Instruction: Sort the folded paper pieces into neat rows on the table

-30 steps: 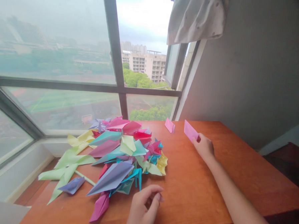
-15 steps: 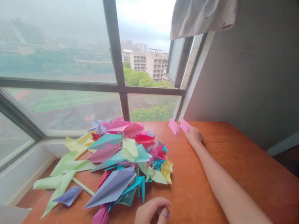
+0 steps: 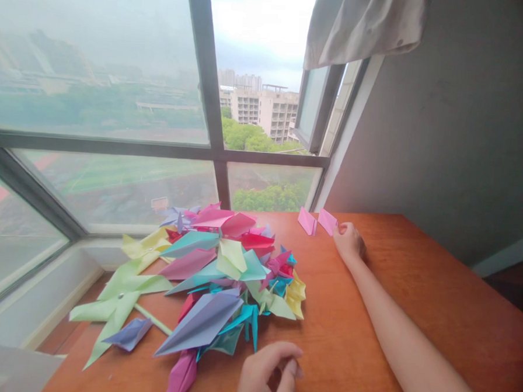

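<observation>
My right hand (image 3: 349, 243) reaches across the orange-brown wooden table (image 3: 414, 286) to its far edge by the window. Its curled fingertips pinch the right edge of a pink folded paper (image 3: 328, 220), which stands on the table. A second pink folded paper (image 3: 307, 220) stands just left of it. My left hand (image 3: 268, 374) rests at the table's near edge, fingers curled with the thumb against the forefinger and nothing visible in them. It lies just right of a pile of colourful origami pieces (image 3: 222, 270).
A long blue paper plane (image 3: 202, 321) and a pale green paper pinwheel (image 3: 120, 297) lie at the pile's near left. Large window panes (image 3: 118, 95) run behind the table, a grey wall (image 3: 458, 124) to the right, and a white cloth (image 3: 367, 23) hangs above.
My right hand carried the pink folded paper forward and set it down next to the other pink one, then drew back slightly. My left hand stayed curled at the near edge.
</observation>
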Motion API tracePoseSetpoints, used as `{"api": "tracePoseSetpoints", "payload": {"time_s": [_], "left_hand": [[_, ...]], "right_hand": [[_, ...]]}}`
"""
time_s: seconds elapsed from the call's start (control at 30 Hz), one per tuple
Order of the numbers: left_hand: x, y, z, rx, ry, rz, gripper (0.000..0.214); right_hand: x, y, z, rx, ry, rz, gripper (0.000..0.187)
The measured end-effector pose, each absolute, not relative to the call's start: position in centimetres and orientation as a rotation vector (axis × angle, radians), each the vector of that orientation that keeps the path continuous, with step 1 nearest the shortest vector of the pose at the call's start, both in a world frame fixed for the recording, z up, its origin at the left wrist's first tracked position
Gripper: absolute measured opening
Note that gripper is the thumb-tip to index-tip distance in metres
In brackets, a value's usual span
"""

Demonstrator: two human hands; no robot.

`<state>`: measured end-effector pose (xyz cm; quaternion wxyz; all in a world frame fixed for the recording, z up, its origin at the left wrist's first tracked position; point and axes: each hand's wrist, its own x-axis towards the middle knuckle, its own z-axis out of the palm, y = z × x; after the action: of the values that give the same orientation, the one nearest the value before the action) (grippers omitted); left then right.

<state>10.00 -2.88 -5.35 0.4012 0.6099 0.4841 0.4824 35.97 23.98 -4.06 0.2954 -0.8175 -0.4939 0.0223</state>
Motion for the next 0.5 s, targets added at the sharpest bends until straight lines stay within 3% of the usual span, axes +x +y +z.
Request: {"api": "tracePoseSetpoints", "payload": {"time_s": [0.23, 0.5], "left_hand": [[9.8, -3.1, -4.3, 1.518, 1.229, 1.233, 0.019], [8.6, -2.5, -1.6, 1.605, 1.173, 1.216, 0.020]], "right_hand": [[34.0, 19.1, -4.2, -1.941, -1.318, 0.207, 0.023], [30.0, 15.9, -5.7, -1.680, -1.398, 0.421, 0.032]]}}
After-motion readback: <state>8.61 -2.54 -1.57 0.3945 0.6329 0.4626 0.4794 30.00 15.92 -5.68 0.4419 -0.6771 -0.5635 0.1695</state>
